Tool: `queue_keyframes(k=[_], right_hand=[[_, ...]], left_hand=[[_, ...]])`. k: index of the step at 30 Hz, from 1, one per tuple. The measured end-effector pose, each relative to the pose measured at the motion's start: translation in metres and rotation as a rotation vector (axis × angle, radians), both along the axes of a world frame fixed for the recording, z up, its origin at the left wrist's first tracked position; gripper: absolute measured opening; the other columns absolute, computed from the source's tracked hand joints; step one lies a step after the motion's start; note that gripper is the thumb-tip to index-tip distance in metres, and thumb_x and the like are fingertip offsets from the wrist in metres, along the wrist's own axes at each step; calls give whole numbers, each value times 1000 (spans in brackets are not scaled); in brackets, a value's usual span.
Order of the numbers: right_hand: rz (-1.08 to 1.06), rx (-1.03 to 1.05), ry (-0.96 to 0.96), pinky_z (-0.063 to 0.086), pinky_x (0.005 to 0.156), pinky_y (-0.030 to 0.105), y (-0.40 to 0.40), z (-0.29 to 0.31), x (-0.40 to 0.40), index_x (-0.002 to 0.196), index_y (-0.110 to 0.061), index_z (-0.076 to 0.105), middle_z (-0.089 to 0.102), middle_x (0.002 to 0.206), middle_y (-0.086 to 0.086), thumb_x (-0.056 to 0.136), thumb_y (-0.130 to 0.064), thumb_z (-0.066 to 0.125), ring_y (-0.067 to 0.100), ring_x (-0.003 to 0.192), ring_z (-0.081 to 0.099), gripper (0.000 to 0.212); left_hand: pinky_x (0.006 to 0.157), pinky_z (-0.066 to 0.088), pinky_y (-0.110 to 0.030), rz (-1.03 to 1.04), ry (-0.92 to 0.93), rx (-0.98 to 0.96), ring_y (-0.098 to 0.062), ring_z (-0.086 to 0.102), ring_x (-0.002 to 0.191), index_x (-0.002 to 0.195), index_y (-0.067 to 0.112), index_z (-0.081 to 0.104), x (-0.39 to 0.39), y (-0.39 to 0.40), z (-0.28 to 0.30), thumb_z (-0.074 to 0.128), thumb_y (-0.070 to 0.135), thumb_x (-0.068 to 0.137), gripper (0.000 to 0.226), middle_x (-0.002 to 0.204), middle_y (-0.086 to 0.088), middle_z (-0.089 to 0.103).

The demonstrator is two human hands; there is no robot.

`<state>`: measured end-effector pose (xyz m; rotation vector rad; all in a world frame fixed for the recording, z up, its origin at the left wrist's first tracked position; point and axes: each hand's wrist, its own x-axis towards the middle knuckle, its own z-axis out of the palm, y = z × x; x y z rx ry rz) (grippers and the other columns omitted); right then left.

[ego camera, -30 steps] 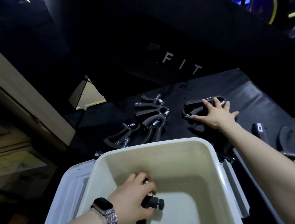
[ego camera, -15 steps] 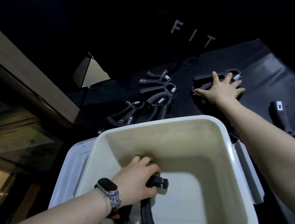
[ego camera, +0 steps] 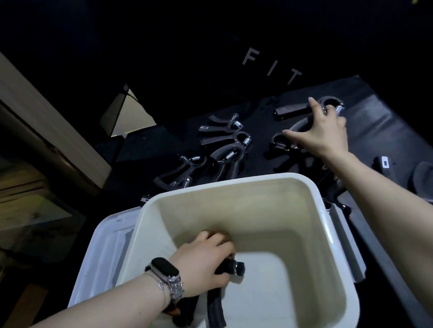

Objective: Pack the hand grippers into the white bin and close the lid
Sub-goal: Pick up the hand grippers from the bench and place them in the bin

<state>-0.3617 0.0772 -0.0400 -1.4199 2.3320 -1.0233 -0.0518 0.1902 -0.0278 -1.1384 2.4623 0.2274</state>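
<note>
Left side: lid (ego camera: 103, 248) lies flat beside and partly under the bin (ego camera: 324, 232), off the opening. Our left hand (ego camera: 203, 263), watch (ego camera: 166, 272) on the wrist, is down inside the bin at its near-left corner, fingers wrapped round a black gripper (ego camera: 224, 269); its two handles point toward us along the bin floor, knob end sticking out past the fingers. Can't tell if the handles touch the floor.

Behind the bin on the black mat (ego camera: 385, 126): loose cluster (ego camera: 208, 151) of about four grippers, some overlapping, springs visible.

Further right, our right hand (ego camera: 318, 135) is spread palm-down over two more grippers (ego camera: 288, 133), fingertips on them but not closed around either; no real hold visible. One handle (ego camera: 292, 111) pokes out left of the fingers.

Far right: more dark gripper parts (ego camera: 382, 165) on the mat beside the forearm, too dim to count.
</note>
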Motion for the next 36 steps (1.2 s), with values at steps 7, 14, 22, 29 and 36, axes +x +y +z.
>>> queue_keyframes(k=[7, 14, 22, 29, 36], right_hand=[[225, -221, 92, 34, 105, 48, 34, 83, 29, 145, -39, 20, 25, 151, 8, 63, -61, 72, 35, 133, 27, 99], [401, -312, 426, 48, 83, 43, 81, 150, 82, 146, -39, 16, 30, 147, 0, 58, -65, 72, 30, 114, 45, 107], [551, -371, 604, 48, 86, 34, 141, 191, 117, 149, -31, 9, 29, 149, -7, 54, -64, 74, 21, 119, 40, 119], [691, -328, 571, 42, 90, 25, 182, 193, 139, 147, -37, -2, 22, 152, -16, 52, -65, 74, 11, 129, 32, 125], [789, -269, 529, 23, 95, 2, 199, 183, 155, 146, -35, -10, 24, 151, -18, 52, -62, 77, 4, 130, 28, 132]], left_hand=[[112, 30, -39, -17, -43, 11, -18, 15, 144, 145, 36, 18, 1, 2, 34, 54, 54, 84, 73, 156, 9, 19], [112, 22, -25, -4, 280, -126, -7, 21, 140, 143, 34, 28, 9, 8, 104, 58, 55, 82, 71, 152, 12, 26], [110, 28, -26, 224, 744, -242, -8, 31, 136, 144, 30, 23, 45, 1, 166, 65, 44, 81, 78, 147, 11, 32], [104, 39, -25, 177, 1269, 183, -2, 37, 133, 142, 45, 9, 37, 14, 193, 71, 37, 67, 97, 149, 12, 28], [105, 40, -21, -22, 1148, 114, 12, 34, 129, 142, 49, 9, 28, 21, 200, 76, 9, 74, 103, 147, 23, 28]])
